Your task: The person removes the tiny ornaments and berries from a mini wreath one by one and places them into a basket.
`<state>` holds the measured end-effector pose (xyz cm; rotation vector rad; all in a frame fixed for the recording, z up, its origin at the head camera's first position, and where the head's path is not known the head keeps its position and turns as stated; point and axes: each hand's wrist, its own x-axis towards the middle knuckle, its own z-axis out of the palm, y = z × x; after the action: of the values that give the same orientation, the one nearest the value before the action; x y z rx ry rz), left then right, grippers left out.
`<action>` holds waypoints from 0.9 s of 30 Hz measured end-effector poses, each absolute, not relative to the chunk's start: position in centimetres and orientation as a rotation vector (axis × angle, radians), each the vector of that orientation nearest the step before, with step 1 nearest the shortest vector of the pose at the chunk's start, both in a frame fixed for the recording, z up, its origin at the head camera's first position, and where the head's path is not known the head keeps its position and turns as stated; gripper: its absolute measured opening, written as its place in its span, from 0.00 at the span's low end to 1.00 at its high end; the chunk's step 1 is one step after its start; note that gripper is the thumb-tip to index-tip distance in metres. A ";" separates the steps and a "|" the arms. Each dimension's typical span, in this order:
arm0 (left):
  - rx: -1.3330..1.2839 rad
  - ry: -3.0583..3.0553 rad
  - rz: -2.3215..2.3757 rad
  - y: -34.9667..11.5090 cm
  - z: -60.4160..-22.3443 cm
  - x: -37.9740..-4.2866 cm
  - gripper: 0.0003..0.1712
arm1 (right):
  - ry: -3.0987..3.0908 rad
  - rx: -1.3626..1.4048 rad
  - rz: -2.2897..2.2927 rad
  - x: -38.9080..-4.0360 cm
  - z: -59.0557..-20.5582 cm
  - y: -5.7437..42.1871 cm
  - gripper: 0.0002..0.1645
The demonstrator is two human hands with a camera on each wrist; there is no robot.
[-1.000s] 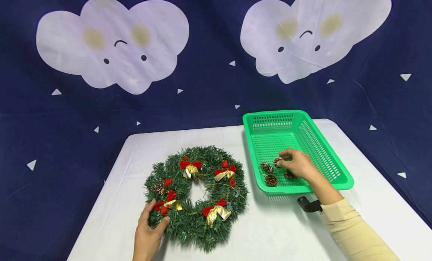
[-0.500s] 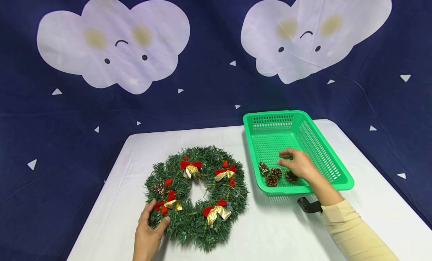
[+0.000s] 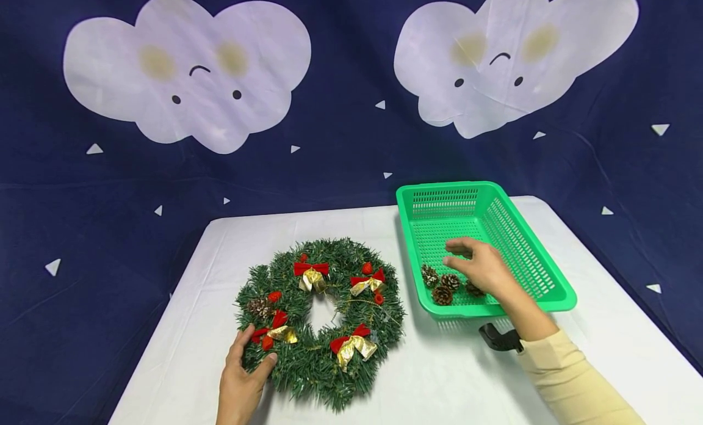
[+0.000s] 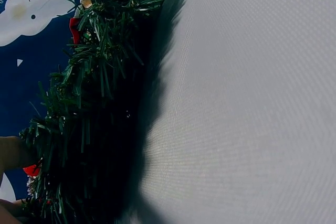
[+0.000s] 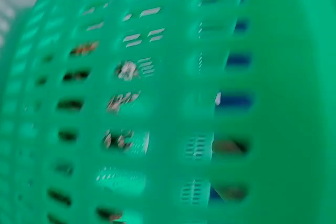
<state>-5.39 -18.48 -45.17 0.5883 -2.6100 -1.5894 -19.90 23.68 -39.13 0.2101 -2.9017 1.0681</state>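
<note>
A green Christmas wreath (image 3: 362, 345) with red-and-gold bows, red berries and a pine cone lies on the white table. My left hand (image 3: 241, 376) rests on its lower left edge, thumb and fingers spread apart on the greenery. The left wrist view shows the wreath's side (image 4: 89, 103) and part of the thumb (image 4: 13, 153). Over the green basket (image 3: 413, 278), my right hand (image 3: 483, 267) hovers with thumb and fingers apart and nothing between them. Beneath and left of it sit several pine cones (image 3: 442, 295), one partly hidden by the hand.
The basket's slotted wall (image 5: 173, 156) fills the right wrist view, blurred, with pine cones behind it. A black strap-like piece (image 3: 500, 337) sits at the right wrist. White cloth covers the table (image 3: 439, 376); a dark blue curtain with clouds (image 3: 340, 107) hangs behind.
One second ago my right hand held a pine cone; it was let go among the others in the basket. Since then that hand has shifted slightly left and up. The left hand stays put.
</note>
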 end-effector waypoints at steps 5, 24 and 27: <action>0.590 -2.613 -1.582 -18.5 -45.1 -5.4 0.46 | -2.840 0.264 1.127 -19.5 -38.6 22.4 0.26; 0.581 -2.621 -1.549 -18.5 -45.2 -5.4 0.45 | -2.719 0.381 1.346 -18.6 -37.4 17.3 0.25; 0.571 -2.622 -1.550 -18.5 -45.2 -5.4 0.46 | -2.708 0.413 1.376 -18.5 -37.2 16.2 0.25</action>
<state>-5.40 -18.51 -45.16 0.5714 -2.6224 -1.5503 -18.54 16.17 -37.17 0.4129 -2.7077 1.3762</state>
